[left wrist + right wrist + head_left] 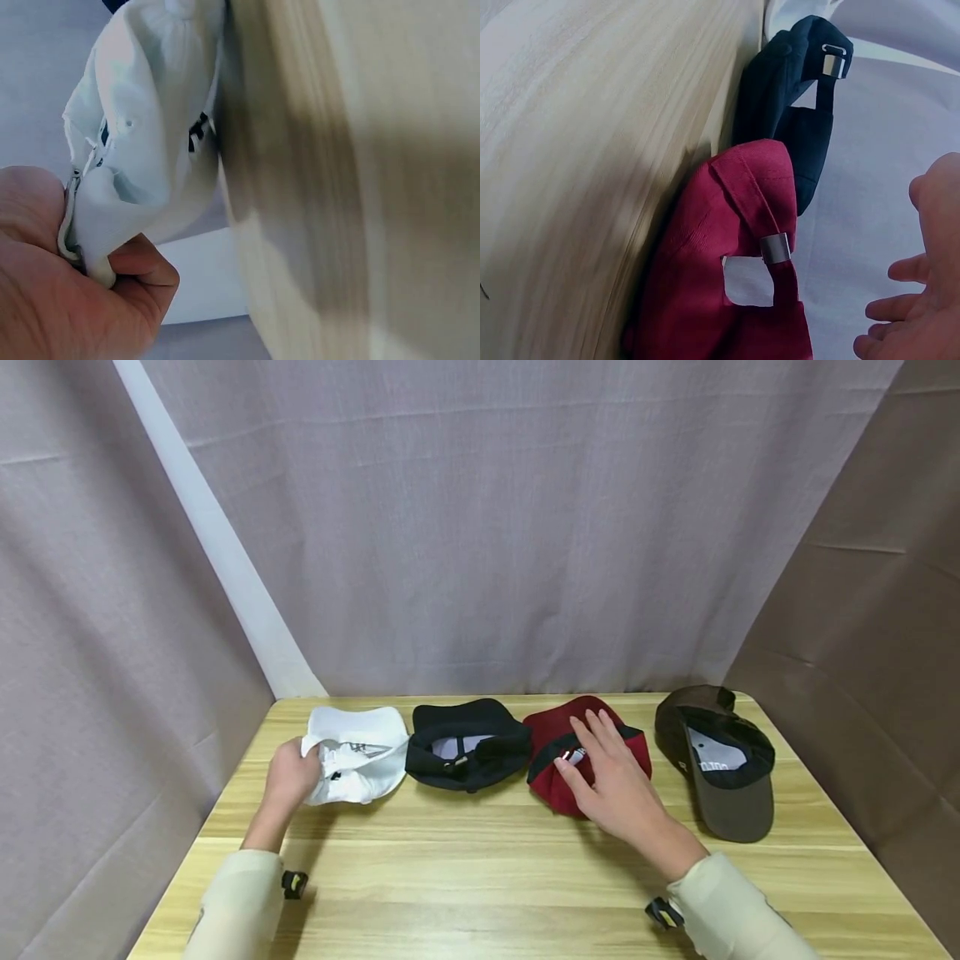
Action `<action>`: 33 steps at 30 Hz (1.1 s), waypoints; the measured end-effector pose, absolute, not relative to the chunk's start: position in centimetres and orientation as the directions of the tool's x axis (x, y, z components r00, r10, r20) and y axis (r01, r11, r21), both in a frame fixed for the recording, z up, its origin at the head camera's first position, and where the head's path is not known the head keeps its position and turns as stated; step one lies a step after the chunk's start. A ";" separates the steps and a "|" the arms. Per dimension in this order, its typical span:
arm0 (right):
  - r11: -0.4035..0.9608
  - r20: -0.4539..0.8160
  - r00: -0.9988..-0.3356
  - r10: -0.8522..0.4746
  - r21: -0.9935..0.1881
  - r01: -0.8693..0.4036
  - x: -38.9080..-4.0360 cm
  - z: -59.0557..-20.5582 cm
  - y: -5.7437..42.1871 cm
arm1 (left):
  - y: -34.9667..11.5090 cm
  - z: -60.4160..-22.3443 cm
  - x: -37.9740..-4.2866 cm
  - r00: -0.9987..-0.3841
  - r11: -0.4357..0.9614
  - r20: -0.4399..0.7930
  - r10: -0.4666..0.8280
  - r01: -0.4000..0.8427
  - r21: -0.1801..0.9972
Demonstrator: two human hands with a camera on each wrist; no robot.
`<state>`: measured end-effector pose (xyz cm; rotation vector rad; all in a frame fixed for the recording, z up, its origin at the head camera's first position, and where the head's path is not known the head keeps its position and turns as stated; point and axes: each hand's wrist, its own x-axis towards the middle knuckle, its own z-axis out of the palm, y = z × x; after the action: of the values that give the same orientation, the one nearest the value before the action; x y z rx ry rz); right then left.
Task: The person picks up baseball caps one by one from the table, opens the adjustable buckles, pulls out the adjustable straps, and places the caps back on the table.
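Note:
At the left of the table, my left hand grips the near-left edge of a white baseball cap. In the left wrist view, thumb and curled fingers pinch the fabric of that cap at its edge. My right hand, fingers spread, hovers over a dark red cap. Seen from the right wrist, a gap separates this hand from the red cap, whose back strap has a metal buckle. A black cap lies between the white and red ones, its opening facing up.
A dark brown cap lies at the table's right, its brim pointing toward me. The four-sided wooden table meets grey curtains at the back. Brown cloth hangs along the right side.

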<state>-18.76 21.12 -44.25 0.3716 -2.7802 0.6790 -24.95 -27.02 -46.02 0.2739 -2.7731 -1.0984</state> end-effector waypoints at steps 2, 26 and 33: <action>0.858 0.303 -0.934 -0.189 -0.411 -0.307 -18.8 -44.3 21.1 | -26.8 -45.7 -24.9 -0.968 0.695 0.083 -0.238 -0.110 0.710; 0.863 0.313 -0.929 -0.196 -0.394 -0.315 -18.5 -44.0 21.4 | -21.7 -38.7 -22.2 -0.852 0.258 0.319 -0.416 0.226 0.939; 0.859 0.346 -0.915 -0.207 -0.384 -0.339 -18.1 -43.8 21.5 | -17.6 -38.1 -21.2 -0.892 0.205 0.353 -0.283 0.303 0.930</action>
<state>-18.12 21.47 -43.79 0.4123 -2.7403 0.6440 -21.23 -17.57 -38.06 -0.0193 -2.0351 -1.7320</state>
